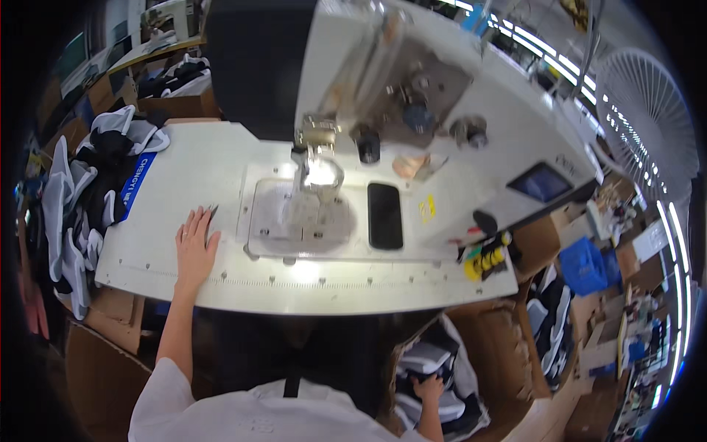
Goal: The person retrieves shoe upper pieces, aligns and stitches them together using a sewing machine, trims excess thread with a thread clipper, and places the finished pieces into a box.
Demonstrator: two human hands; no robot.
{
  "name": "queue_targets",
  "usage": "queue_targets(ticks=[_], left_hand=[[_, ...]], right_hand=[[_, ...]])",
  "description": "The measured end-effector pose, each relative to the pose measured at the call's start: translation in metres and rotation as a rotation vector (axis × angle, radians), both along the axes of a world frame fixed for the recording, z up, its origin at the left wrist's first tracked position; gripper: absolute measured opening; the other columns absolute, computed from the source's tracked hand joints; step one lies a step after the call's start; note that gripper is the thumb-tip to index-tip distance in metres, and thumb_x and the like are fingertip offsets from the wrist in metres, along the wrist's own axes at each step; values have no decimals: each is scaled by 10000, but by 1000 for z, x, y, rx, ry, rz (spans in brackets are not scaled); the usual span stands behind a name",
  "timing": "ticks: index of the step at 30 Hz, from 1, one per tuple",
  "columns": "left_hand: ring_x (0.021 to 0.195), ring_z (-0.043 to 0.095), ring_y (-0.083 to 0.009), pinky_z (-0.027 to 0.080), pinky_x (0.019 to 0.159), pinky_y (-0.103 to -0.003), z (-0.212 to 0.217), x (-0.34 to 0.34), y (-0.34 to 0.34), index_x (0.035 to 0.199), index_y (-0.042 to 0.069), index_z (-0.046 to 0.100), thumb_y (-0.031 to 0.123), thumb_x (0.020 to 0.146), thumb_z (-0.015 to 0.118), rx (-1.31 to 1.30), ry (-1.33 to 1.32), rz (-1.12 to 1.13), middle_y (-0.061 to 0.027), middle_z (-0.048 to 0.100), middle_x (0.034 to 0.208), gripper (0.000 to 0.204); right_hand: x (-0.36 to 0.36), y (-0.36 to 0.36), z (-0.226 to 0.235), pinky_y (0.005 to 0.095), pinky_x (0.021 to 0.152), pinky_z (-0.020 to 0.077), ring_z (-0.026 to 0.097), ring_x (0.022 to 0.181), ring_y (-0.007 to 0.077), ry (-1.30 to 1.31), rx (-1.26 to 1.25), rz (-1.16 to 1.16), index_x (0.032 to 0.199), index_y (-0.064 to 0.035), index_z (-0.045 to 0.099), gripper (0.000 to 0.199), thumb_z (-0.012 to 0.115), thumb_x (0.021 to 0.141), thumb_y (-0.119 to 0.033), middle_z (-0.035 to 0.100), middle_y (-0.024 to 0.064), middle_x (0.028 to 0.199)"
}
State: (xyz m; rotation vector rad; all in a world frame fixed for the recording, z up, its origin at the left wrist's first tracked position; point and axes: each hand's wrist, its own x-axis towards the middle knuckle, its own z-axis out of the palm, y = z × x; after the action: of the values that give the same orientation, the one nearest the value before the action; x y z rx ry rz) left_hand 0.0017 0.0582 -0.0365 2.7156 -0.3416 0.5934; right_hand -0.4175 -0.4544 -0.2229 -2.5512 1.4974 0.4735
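My left hand [196, 243] lies on the pale sewing machine table [177, 158], fingers stretched out and open. Beside its fingertips is a small dark pointed thing [213, 211], too small to name. To the right stand the sewing machine's needle area [321, 173] and metal bed plate [283, 221]. Down at the lower right, my right hand [428, 387] reaches into a lined cardboard box [471, 361]. Its fingers are closed on a grey-and-black fabric piece [434, 407], one of several heaped there; the fingertips are partly hidden.
A black phone [385, 216] lies on the machine bed. Yellow spools [484, 263] and small tools sit at the table's right end. Grey, white and black fabric pieces [66, 214] are piled at the left. A blue bin [583, 265] and a large fan [648, 118] stand at the right.
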Motion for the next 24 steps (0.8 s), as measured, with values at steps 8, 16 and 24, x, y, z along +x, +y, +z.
queue_targets(ticks=[8, 16, 24], left_hand=[[1392, 351, -339, 214, 1143, -489, 12, -3, -6, 1395, 54, 459, 230, 941, 559, -59, 34, 4, -154, 431, 1476, 497], [1401, 336, -329, 195, 1152, -488, 8, 0, -4, 1395, 52, 457, 234, 944, 553, -60, 75, 15, -160, 423, 1480, 495], [1391, 353, -331, 206, 1148, -479, 10, -2, -2, 1381, 57, 477, 231, 948, 549, -82, 68, 16, -162, 425, 1479, 471]], right_hand=[[67, 4, 103, 461, 903, 486, 595, 1020, 403, -326, -195, 113, 1027, 40, 658, 370, 699, 742, -193, 604, 250, 1105], [156, 55, 222, 444, 874, 465, 583, 1004, 390, -912, -248, 277, 1088, -14, 628, 238, 625, 870, -112, 613, 181, 1075], [188, 151, 196, 515, 1093, 307, 333, 1320, 466, -927, -191, 504, 1336, 9, 482, 547, 681, 865, -185, 343, 255, 1452]])
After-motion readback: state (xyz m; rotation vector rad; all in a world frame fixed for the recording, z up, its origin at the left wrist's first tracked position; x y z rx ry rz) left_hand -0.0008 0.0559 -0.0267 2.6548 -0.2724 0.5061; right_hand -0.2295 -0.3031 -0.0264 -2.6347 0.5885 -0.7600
